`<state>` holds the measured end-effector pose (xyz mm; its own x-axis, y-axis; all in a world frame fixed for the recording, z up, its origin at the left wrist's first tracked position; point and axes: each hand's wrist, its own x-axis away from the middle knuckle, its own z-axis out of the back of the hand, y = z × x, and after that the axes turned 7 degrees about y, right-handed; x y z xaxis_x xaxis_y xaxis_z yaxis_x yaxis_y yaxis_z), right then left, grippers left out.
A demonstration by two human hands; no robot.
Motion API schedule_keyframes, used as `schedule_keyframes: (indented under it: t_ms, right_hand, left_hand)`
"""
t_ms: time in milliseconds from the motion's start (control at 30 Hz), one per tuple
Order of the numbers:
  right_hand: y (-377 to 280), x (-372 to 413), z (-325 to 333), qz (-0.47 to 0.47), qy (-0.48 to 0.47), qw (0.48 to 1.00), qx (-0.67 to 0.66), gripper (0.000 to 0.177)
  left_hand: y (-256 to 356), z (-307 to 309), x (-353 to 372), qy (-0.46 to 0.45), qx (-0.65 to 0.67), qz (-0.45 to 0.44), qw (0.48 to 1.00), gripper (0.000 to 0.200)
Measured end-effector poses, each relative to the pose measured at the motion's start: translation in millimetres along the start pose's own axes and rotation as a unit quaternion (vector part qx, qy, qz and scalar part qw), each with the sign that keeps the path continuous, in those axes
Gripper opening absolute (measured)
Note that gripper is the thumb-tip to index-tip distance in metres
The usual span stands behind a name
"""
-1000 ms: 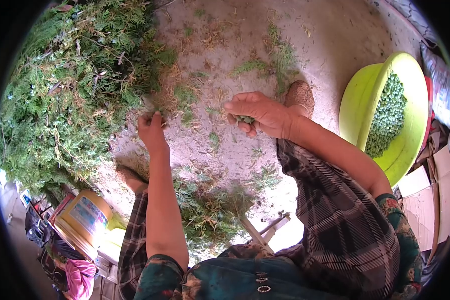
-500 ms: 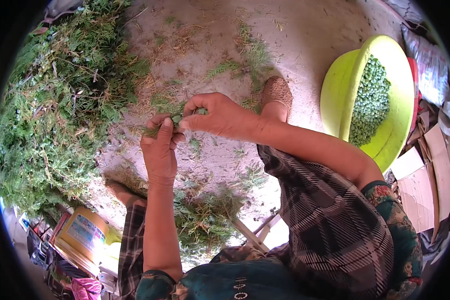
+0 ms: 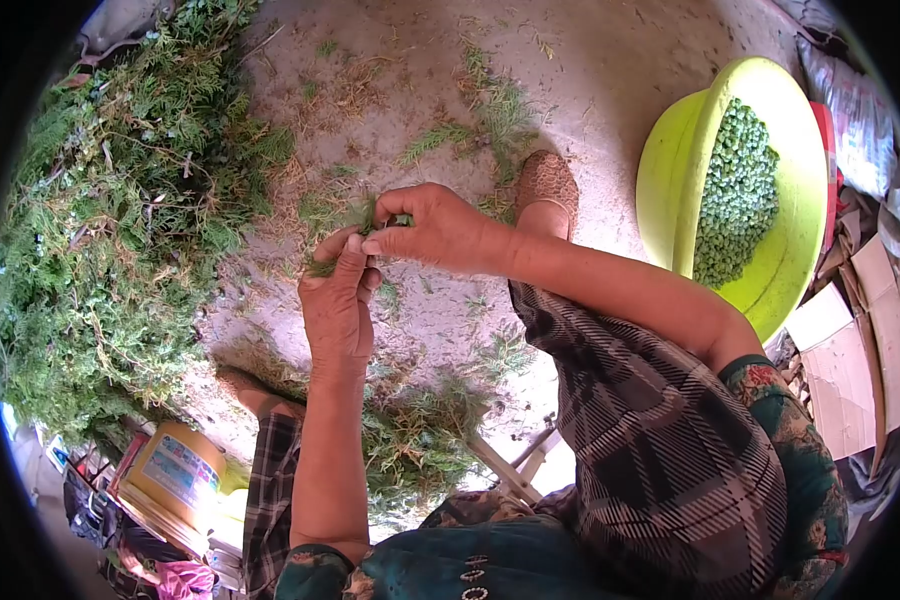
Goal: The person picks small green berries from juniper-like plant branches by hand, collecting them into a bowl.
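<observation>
My left hand [image 3: 335, 305] is closed, with thumb and forefinger pinching a small green evergreen sprig [image 3: 322, 267]. Against its fingertips, my right hand [image 3: 438, 232] has its thumb and fingers curled together. A bit of green shows inside that curl, seemingly green seed cones, mostly covered by the fingers. Both hands meet above the floor, in front of my body. Off to the right, a yellow-green basin [image 3: 668, 190] stands tilted in view, holding a heap of round green seed cones [image 3: 738, 195].
A large pile of evergreen branches [image 3: 120, 230] fills the left side. Loose clippings [image 3: 420, 430] lie on the floor between my legs, by a wooden stool leg [image 3: 505, 468]. Flattened cardboard [image 3: 838, 385] is at the right, a yellow bucket [image 3: 178, 470] at lower left.
My left hand has shifted slightly right and up, closer to the right fingers. Less green shows between the two hands now. The right hand stays nearly in place.
</observation>
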<state>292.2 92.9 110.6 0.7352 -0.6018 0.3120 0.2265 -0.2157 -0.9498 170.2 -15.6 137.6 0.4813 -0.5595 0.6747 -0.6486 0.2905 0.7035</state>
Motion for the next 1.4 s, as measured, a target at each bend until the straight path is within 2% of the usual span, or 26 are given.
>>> schedule_keyframes:
  t_ms: [67,133,167,200,233,267,333,367,400,467,500,533,600,733,833,900,933,1000,1067,1100,1133,1200,1267,1333,1400]
  right_hand:
    - [-2.8,0.8,2.9,-0.001,-0.011,1.0,-0.006,0.027]
    - [-16.9,2.6,7.4,-0.114,-0.058,0.992,0.011,0.023]
    - [-14.1,4.7,9.1,-0.112,-0.057,0.992,0.01,0.023]
    - [-12.3,7.2,11.2,-0.149,-0.077,0.982,-0.092,0.022]
    - [-12.2,8.7,13.0,-0.185,-0.096,0.959,-0.192,0.022]
    - [-13.6,12.6,13.8,-0.186,-0.098,0.959,-0.191,0.022]
    - [-33.8,18.8,15.1,-0.146,-0.196,0.946,-0.215,0.025]
    - [-33.1,18.8,17.0,-0.157,-0.202,0.933,-0.254,0.027]
    - [-28.2,18.2,18.3,-0.159,-0.201,0.932,-0.257,0.027]
    - [-14.0,15.8,19.3,-0.164,-0.142,0.88,-0.423,0.025]
    - [-11.2,15.5,20.1,-0.206,-0.118,0.883,-0.404,0.023]
    - [-7.6,13.8,19.4,-0.203,-0.118,0.885,-0.402,0.023]
    - [0.8,13.1,16.4,-0.284,-0.029,0.91,-0.302,0.023]
    - [6.4,14.8,13.6,-0.263,-0.036,0.919,-0.292,0.025]
    - [1.2,12.8,9.8,-0.239,-0.061,0.91,-0.332,0.024]
    - [1.1,10.6,10.0,-0.249,-0.051,0.931,-0.264,0.025]
    - [-1.0,9.7,10.1,-0.244,-0.066,0.931,-0.265,0.025]
    - [-5.6,11.0,9.1,-0.282,-0.039,0.936,-0.206,0.025]
    - [-5.3,12.9,6.4,-0.277,-0.048,0.926,-0.253,0.025]
    - [-5.1,15.2,7.7,-0.278,-0.032,0.913,-0.297,0.025]
    - [-3.7,16.1,8.8,-0.278,-0.036,0.914,-0.294,0.025]
    - [0.0,15.7,7.5,-0.293,-0.027,0.898,-0.327,0.024]
    - [-4.2,12.9,5.8,-0.291,-0.034,0.909,-0.296,0.023]
    - [-8.9,11.5,4.6,-0.292,-0.035,0.918,-0.265,0.023]
    - [-13.8,9.3,3.2,-0.277,-0.072,0.936,-0.207,0.023]
  left_hand:
    - [-3.0,-0.9,-0.2,0.022,-0.054,-0.026,0.998,0.015]
    - [-3.2,-3.5,-1.3,0.044,-0.109,-0.057,0.991,0.014]
    - [-4.4,-7.1,-0.2,0.04,-0.119,-0.081,0.989,0.014]
    - [-6.1,-11.7,0.7,0.037,-0.127,-0.105,0.986,0.013]
    - [-4.8,-20.4,0.9,0.083,-0.146,-0.105,0.98,0.013]
    - [-8.2,-13.2,-8.5,0.085,-0.145,-0.105,0.98,0.013]
    - [-10.6,11.6,-34.0,0.17,-0.09,-0.083,0.978,0.014]
    - [-7.8,19.5,-40.0,0.157,-0.054,-0.038,0.985,0.016]
    - [-4.4,17.7,-37.0,0.157,-0.057,-0.036,0.985,0.016]
    - [5.8,15.0,-29.6,0.085,-0.035,0.047,0.995,0.019]
    - [7.0,11.1,-26.4,0.069,-0.016,0.056,0.996,0.02]
    - [8.6,5.8,-23.9,0.067,-0.015,0.053,0.996,0.02]
    - [9.7,-4.2,-17.8,0.076,0.029,0.082,0.993,0.02]
    - [6.8,-16.5,-7.0,0.055,0.0,0.049,0.997,0.019]
    - [0.7,-18.8,-2.7,0.044,-0.035,0.013,0.998,0.018]
    - [-3.5,-17.1,-3.5,0.021,-0.056,-0.019,0.998,0.018]
    - [-2.4,-21.4,-0.6,0.054,-0.09,-0.032,0.994,0.017]
    - [-3.7,-20.5,0.6,0.046,-0.139,-0.061,0.987,0.017]
    - [-2.8,-24.4,6.5,0.016,-0.176,-0.097,0.979,0.016]
    - [-6.1,-23.5,6.2,-0.009,-0.234,-0.169,0.958,0.015]
    - [-9.8,-20.5,3.1,-0.005,-0.231,-0.17,0.958,0.015]
    - [-12.9,-16.0,-1.9,-0.043,-0.368,-0.35,0.86,0.016]
    - [-9.6,-15.7,-0.9,-0.024,-0.389,-0.357,0.849,0.017]
    - [-8.2,-15.0,-1.1,0.036,-0.492,-0.42,0.762,0.018]
    - [-12.2,-5.5,-10.8,0.063,-0.5,-0.416,0.757,0.019]
